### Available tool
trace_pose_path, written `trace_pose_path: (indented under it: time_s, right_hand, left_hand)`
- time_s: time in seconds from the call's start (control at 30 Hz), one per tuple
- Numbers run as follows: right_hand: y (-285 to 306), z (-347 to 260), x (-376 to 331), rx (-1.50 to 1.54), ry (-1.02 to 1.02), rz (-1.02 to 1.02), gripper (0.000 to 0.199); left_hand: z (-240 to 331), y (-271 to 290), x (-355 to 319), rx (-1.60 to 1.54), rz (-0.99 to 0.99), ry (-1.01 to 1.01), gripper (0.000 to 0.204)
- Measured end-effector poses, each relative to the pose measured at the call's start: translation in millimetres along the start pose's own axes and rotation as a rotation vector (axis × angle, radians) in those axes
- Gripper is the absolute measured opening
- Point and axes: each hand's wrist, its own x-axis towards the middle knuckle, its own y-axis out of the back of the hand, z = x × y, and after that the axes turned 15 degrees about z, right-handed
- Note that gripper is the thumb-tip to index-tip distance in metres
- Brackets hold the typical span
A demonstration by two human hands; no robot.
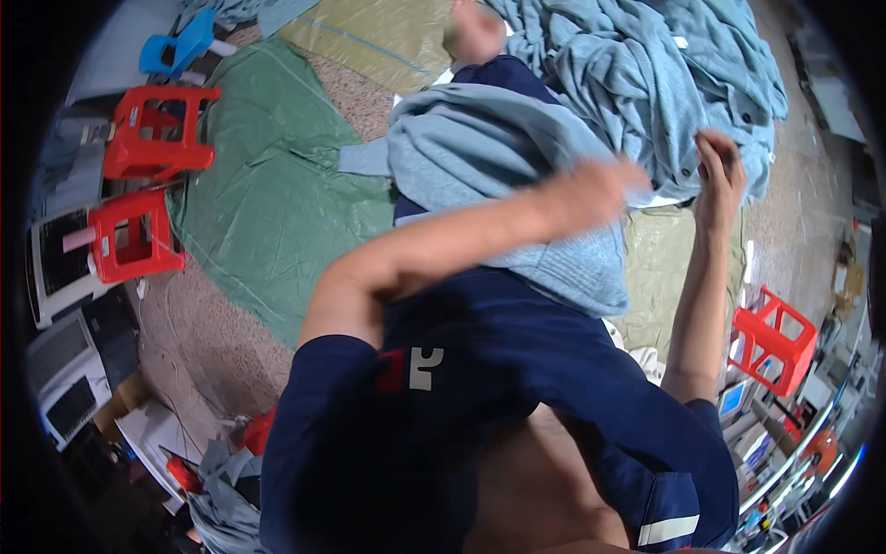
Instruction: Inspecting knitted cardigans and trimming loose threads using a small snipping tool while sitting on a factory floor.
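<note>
Speckled workshop floor, partly covered by a green tarp and an olive tarp. Person in a dark blue shirt sits over it, a light blue knit garment draped across the lap. Left hand reaches across the body, motion-blurred, lying on the garment's right edge; grip cannot be told. Right hand is raised just right of the garment, fingers curled and pinching blue fabric at the edge of the big pile of blue garments spread beyond the lap. Two red plastic stools stand left of the green tarp, a blue stool above them, another red stool at right. White machines line the left edge.
</note>
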Motion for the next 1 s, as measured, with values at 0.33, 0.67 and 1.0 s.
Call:
trace_pose_path:
  time_s: [0.33,0.67,1.0]
  right_hand:
    - [-199,27,-35,-0.816,0.358,-0.994,0.062]
    - [-150,77,-7,-0.495,-0.018,-0.697,0.042]
    - [-85,-11,96,0.618,-0.46,-0.507,0.02]
  left_hand:
    - [64,-20,-44,-0.285,-0.563,0.154,0.023]
    - [69,69,-57,0.263,-0.383,0.231,0.077]
    - [77,192,-25,0.761,-0.046,-0.033,0.03]
